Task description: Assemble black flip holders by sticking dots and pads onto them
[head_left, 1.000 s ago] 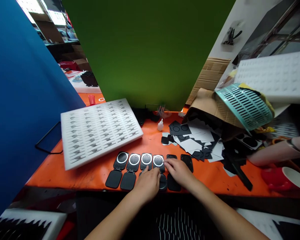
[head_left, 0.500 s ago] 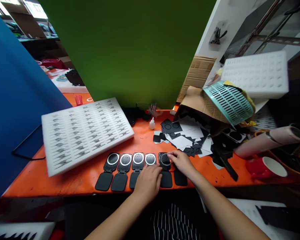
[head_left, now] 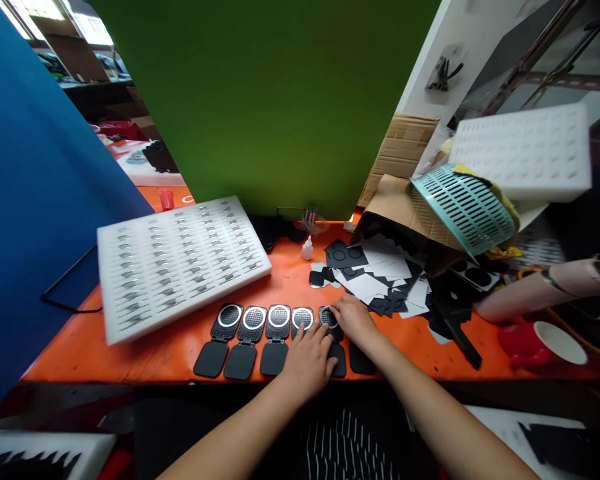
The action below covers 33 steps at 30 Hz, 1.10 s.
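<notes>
Row of black, hinged, mesh-panelled cases [head_left: 279,337] lies open along the near edge of the orange-covered table [head_left: 290,287], 6 o'clock. Work piece: the fifth case counting from 9 o'clock [head_left: 329,318], ring partly hidden by your fingers. Left hand [head_left: 309,357]: palm down, fingers spread, at its 8 o'clock. Right hand [head_left: 353,317]: fingertips bunched at its 1 o'clock; cannot tell whether they pinch the ring. Technique, my judgement: steady lightly with the left, keep right fingertips off the mesh, check centring against the third case's round white ring [head_left: 269,317].
</notes>
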### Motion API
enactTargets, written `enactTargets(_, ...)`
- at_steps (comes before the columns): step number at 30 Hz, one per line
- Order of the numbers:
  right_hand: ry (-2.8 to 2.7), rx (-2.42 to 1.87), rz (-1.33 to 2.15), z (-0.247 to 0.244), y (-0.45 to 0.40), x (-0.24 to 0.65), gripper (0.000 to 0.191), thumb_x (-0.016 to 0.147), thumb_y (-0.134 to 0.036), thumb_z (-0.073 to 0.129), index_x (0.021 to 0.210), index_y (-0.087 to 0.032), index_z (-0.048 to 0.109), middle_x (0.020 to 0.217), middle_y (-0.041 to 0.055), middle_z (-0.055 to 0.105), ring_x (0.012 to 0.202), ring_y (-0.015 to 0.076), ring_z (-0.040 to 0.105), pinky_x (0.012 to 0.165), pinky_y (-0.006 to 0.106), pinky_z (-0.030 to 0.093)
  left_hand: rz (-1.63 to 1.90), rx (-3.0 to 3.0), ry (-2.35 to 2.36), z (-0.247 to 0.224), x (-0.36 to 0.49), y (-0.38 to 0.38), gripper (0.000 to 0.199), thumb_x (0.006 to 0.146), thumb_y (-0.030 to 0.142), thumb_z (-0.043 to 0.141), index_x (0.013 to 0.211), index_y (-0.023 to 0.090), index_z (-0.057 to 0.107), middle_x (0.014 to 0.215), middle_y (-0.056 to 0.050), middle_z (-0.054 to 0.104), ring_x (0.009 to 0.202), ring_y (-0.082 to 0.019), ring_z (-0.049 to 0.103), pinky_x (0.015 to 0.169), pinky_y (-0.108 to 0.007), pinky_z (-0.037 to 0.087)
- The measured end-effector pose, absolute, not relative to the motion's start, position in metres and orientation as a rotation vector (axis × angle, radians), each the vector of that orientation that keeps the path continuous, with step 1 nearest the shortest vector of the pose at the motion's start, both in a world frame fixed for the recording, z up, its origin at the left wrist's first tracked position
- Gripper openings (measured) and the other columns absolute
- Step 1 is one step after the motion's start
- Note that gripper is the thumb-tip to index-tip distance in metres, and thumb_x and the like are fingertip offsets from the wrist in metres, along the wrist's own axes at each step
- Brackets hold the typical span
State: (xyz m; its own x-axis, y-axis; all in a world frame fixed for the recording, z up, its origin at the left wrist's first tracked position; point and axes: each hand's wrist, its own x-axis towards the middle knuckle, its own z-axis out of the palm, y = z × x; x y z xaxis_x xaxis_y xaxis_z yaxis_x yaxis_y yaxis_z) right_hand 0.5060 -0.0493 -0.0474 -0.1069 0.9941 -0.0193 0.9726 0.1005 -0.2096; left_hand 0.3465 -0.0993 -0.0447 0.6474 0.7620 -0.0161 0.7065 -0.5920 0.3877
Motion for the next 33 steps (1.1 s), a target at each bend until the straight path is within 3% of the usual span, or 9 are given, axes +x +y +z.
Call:
enactTargets(4,-2.159,-1.992,0.227,-0.044,-0.058,0.509,0.032,0.086,-0.025,0.038,0.111,-0.015,0.056,0.091,0.0095,0.061,0.089,0.02,0.054,0.08,0.028,0.039,0.216,2.531,1.172,-0.043,0.353,-0.095,0.039,0.079,0.036,0.049,0.114,0.019,0.047,0.122,-0.008,0.048,0.121,-0.026,0.032,0.104,-0.048,0.013)
enactTargets(8,-2.037,-1.86,0.295,-0.039,-0.074,0.519,0.033,0.087,-0.026,0.035,0.113,-0.016,0.054,0.1,0.0076,0.06,0.094,0.0188,0.053,0.084,0.029,0.04,0.309,2.555,1.183,-0.032,0.352,-0.087,0.038,0.078,0.038,0.051,0.111,0.021,0.049,0.113,-0.007,0.053,0.116,-0.026,0.037,0.101,-0.049,0.019)
enactTargets(13,-1.807,-1.864,0.333,-0.043,-0.099,0.536,0.035,0.084,-0.036,0.039,0.112,-0.019,0.053,0.104,0.006,0.059,0.094,0.0195,0.054,0.079,0.031,0.045,0.585,2.503,1.559,0.003,0.27,-0.049,0.023,0.083,0.032,0.045,0.1,0.023,0.057,0.106,-0.006,0.055,0.098,-0.02,0.049,0.088,-0.034,0.037)
enactTargets(16,-1.75,-1.869,0.358,-0.048,-0.112,0.542,0.034,0.084,-0.04,0.04,0.109,-0.023,0.054,0.106,0.004,0.059,0.093,0.0192,0.055,0.077,0.031,0.047,0.416,2.399,2.085,0.024,0.188,-0.027,0.025,0.087,0.031,0.036,0.094,0.022,0.059,0.096,-0.005,0.058,0.091,-0.019,0.052,0.08,-0.029,0.039)
enactTargets(20,-1.73,-1.85,0.367,-0.043,-0.12,0.536,0.032,0.083,-0.041,0.041,0.105,-0.023,0.056,0.103,0.0034,0.06,0.092,0.0188,0.056,0.076,0.03,0.048,0.24,2.357,2.201,0.03,0.122,-0.008,0.025,0.085,0.03,0.039,0.088,0.02,0.061,0.092,-0.006,0.058,0.082,-0.021,0.055,0.066,-0.028,0.041)
enactTargets(26,-1.78,-1.731,0.319,-0.02,-0.126,0.514,0.03,0.084,-0.038,0.042,0.103,-0.021,0.058,0.099,0.0048,0.061,0.093,0.0187,0.056,0.079,0.03,0.047,0.023,2.466,2.063,0.018,0.124,0.008,0.022,0.083,0.03,0.043,0.077,0.019,0.061,0.083,-0.006,0.058,0.082,-0.02,0.055,0.069,-0.027,0.04)
enactTargets(33,-1.758,-1.694,0.352,-0.017,-0.145,0.502,0.027,0.084,-0.034,0.042,0.101,-0.021,0.059,0.095,0.0066,0.062,0.092,0.0201,0.057,0.08,0.032,0.045,0.006,2.502,2.072,0.018,0.126,0.011,0.019,0.083,0.027,0.04,0.08,0.016,0.056,0.086,-0.008,0.055,0.082,-0.022,0.054,0.065,-0.029,0.041)
